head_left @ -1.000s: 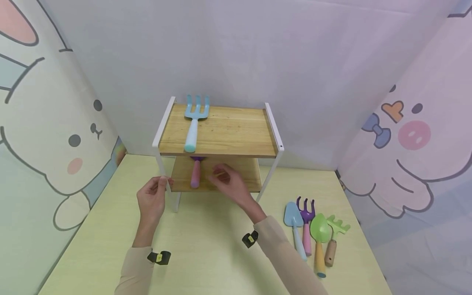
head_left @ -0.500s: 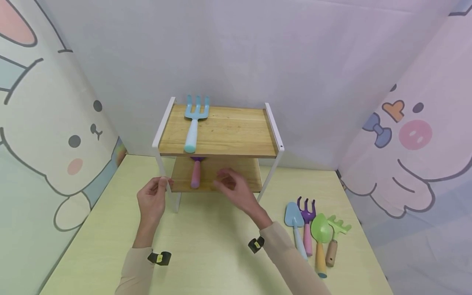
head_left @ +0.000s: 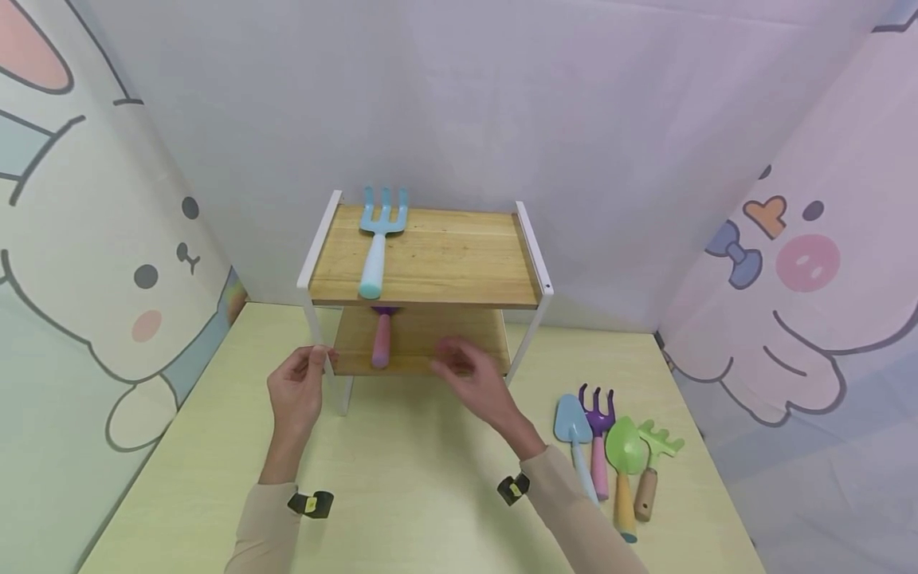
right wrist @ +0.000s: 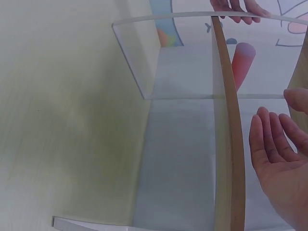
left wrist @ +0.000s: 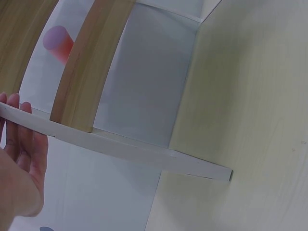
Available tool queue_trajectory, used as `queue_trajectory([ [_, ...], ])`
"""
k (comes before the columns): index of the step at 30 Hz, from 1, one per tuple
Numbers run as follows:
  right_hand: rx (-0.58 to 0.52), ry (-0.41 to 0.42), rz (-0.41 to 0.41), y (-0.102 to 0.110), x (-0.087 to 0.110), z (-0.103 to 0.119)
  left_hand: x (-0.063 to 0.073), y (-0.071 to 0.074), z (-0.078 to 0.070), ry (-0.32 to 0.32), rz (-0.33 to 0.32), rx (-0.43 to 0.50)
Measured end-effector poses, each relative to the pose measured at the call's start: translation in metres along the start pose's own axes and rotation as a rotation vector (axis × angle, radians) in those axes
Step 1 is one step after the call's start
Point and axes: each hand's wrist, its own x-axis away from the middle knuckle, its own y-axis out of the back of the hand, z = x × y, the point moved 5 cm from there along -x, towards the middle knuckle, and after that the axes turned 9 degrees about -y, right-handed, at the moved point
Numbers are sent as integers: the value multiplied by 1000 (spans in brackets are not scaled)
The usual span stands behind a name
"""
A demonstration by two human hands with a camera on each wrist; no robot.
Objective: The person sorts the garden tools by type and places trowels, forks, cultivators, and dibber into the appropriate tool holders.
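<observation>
Tabletop tools [head_left: 626, 448], head view only, left hand [head_left: 296, 392] gripping rack [head_left: 459, 259], all views

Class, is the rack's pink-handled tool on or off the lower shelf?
On: in the head view, the pink-handled tool lies on the lower shelf, beneath the top shelf.

A two-tier shelf rack [head_left: 459, 259] with a white frame and pale wooden boards stands upright, its left front leg [head_left: 313, 320] gripped by the left hand [head_left: 296, 395]. Right of that hand, on the lower board [head_left: 417, 339], lies a garden tool with a smooth, rounded pink handle [head_left: 382, 339], butt end facing the front edge; its purple head [head_left: 383, 309] is mostly hidden under the upper board. The tool rests between both hands, untouched, left of the loosely curled right hand [head_left: 476, 387].
</observation>
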Motion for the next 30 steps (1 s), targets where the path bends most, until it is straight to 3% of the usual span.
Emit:
queue_trajectory([
  [15,5,79,2,13,21,-9,0,1,2,5,7,-19],
  [23,29,129,-4,23,39,16,0,5,33,9,-12,-29],
  [30,51,144,-17,29,51,10,1,5,35,6,-16,0],
])
